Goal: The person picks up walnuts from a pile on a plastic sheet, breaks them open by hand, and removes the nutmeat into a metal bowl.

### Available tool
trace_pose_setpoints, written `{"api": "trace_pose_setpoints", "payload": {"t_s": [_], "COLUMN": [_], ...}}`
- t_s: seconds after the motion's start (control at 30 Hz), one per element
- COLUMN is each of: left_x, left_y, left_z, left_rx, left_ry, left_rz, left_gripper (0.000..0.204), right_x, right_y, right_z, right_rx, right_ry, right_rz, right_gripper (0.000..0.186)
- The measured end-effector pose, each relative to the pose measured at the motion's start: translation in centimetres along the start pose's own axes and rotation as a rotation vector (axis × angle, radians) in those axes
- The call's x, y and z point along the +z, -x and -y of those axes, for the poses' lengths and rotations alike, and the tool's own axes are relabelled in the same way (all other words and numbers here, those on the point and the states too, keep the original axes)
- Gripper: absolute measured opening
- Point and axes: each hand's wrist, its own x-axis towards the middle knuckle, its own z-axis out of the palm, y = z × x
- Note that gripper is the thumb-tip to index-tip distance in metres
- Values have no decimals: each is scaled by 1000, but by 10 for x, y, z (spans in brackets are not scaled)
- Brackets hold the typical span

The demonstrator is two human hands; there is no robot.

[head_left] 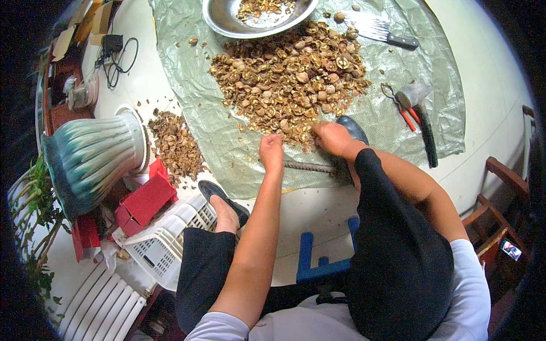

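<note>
A broad pile of cracked walnut shells, pieces and some whole walnuts (287, 79) lies on a green woven sheet (443, 96). At its near edge, my left hand (271, 148) has its fingers curled together; what they hold is too small to make out. My right hand (329, 136) reaches into the pile's lower right edge with bent fingers, their tips hidden among the shells. Just below both hands lies a ribbed metal bar (307, 167). A steel bowl (219, 20) with shell pieces sits beyond the pile. My shoes (352, 126) are at the sheet's edges.
Red-handled pliers (406, 119), a hammer (416, 96) and a black-handled knife (401, 40) lie right of the pile. Left are a shell heap (170, 139), tipped-looking planter (91, 165), red box (145, 204) and white crate (162, 250). Wooden furniture (506, 176) stands right; blue stool (315, 270) below.
</note>
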Motion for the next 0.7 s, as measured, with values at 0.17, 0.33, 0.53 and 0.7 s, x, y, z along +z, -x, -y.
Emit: {"api": "trace_pose_setpoints", "payload": {"t_s": [0.17, 0.33, 0.53, 0.7], "left_x": [4, -4, 11, 19], "left_y": [8, -13, -48, -54], "left_z": [-9, -35, -79, -88], "left_rx": [-3, 401, 709, 686], "left_ry": [0, -255, -445, -443], "left_rz": [-24, -169, -234, -64], "left_gripper": [12, 12, 14, 15], "right_x": [5, -8, -3, -8], "right_y": [-1, -2, 4, -1], "right_z": [-6, 2, -7, -10], "right_rx": [-8, 53, -9, 117], "right_ry": [77, -320, -262, -438], "right_rz": [-9, -67, -123, -213], "right_gripper": [14, 9, 7, 7]}}
